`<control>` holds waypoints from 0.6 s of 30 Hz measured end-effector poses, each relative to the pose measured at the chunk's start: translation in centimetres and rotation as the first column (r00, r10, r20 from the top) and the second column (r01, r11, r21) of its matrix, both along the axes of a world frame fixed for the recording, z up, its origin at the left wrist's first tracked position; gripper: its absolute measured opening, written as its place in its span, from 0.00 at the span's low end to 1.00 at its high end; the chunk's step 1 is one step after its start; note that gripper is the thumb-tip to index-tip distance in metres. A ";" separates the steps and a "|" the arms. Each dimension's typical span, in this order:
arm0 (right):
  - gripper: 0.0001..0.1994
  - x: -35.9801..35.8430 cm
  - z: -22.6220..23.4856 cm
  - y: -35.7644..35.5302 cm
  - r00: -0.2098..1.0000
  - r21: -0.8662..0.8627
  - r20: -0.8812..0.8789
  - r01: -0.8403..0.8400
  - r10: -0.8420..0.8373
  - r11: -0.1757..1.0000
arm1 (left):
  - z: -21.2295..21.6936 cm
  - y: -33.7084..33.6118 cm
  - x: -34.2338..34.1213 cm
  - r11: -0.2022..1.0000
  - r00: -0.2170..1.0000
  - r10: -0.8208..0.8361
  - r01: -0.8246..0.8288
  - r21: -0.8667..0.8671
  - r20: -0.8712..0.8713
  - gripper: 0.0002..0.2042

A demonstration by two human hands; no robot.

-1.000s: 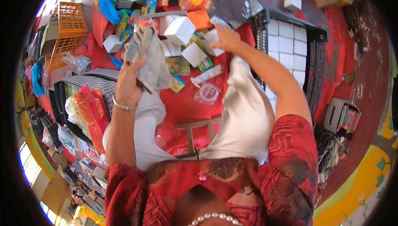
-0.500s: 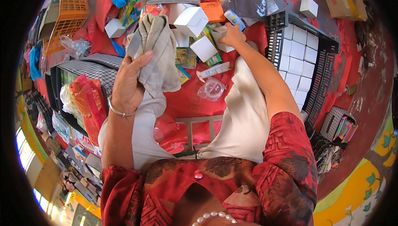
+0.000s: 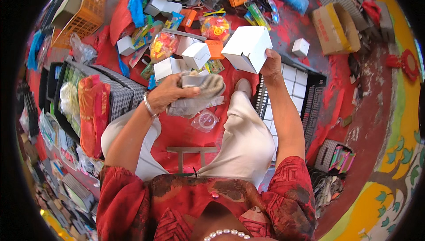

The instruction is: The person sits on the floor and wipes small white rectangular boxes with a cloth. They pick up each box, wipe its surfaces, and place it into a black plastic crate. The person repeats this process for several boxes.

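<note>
A white cardboard box [image 3: 246, 46] is raised in front of me, its far-left corner pointing over the pile. My right hand [image 3: 271, 66] is closed on its right side. My left hand [image 3: 173, 93] grips a bunched greyish-beige cloth [image 3: 208, 86], held lower and to the left, above my lap. Beyond the cloth, a few smaller white boxes [image 3: 196, 55] lie in the pile with orange packets [image 3: 215, 49] and bags of colourful plastic pieces [image 3: 215, 28]. Beneath the cloth lies a clear round plastic piece [image 3: 205, 120] on the red sheet.
Right of my leg stands a black crate [image 3: 313, 108] filled with white boxes [image 3: 290, 79]. One white box [image 3: 300, 47] sits alone past it, near an open brown carton [image 3: 332, 28]. An orange crate [image 3: 90, 11] and a checked bag [image 3: 119, 88] with red-orange cloth [image 3: 94, 115] stand left.
My right hand has picked up a white box from the pile and raised it. The cloth in my left hand has come down and is more bunched. The view has shifted rightward.
</note>
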State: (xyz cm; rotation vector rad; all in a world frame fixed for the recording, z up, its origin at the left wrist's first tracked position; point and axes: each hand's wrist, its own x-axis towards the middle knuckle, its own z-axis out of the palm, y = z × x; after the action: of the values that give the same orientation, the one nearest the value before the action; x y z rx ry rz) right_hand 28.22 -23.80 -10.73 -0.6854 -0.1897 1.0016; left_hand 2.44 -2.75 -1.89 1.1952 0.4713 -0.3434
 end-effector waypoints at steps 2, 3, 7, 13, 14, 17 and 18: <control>0.33 -1.3 4.0 1.3 1.000 -0.036 0.006 0.009 -0.008 0.999 | 0.0 -0.1 0.0 0.969 0.989 -0.141 0.129 0.212 0.039 0.21; 0.32 -2.1 6.0 2.0 1.000 -0.070 0.005 0.018 -0.018 0.997 | -0.1 0.0 -0.1 0.931 0.976 -0.213 0.188 0.313 0.046 0.22; 0.28 -6.8 12.3 5.9 0.998 -0.118 -0.034 0.057 -0.062 0.991 | -0.4 -0.1 0.1 0.939 1.000 -0.013 0.015 0.343 -0.008 0.23; 0.27 -13.1 14.2 7.5 0.977 0.012 -0.141 0.165 -0.162 0.986 | 1.9 1.0 -1.0 0.986 0.968 0.157 -0.164 0.022 0.195 0.35; 0.28 -13.6 13.8 7.2 0.977 0.057 -0.111 0.187 -0.180 0.981 | 2.4 1.1 -1.4 0.989 0.947 0.142 -0.126 -0.073 0.289 0.37; 0.30 -13.9 13.3 6.3 0.973 -0.046 -0.042 0.226 -0.228 0.973 | 3.1 2.4 -2.7 0.938 0.957 0.041 0.061 -0.340 0.286 0.43; 0.32 -13.8 13.2 6.1 0.986 -0.019 0.004 0.165 -0.165 0.986 | 3.0 2.5 -3.1 0.943 0.953 0.004 0.097 -0.318 0.302 0.42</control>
State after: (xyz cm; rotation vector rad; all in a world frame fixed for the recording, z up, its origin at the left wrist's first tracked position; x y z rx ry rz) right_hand 14.41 -17.65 2.52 -0.7082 -0.1232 0.8449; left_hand -0.64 -0.26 1.11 0.9105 0.1132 -0.2633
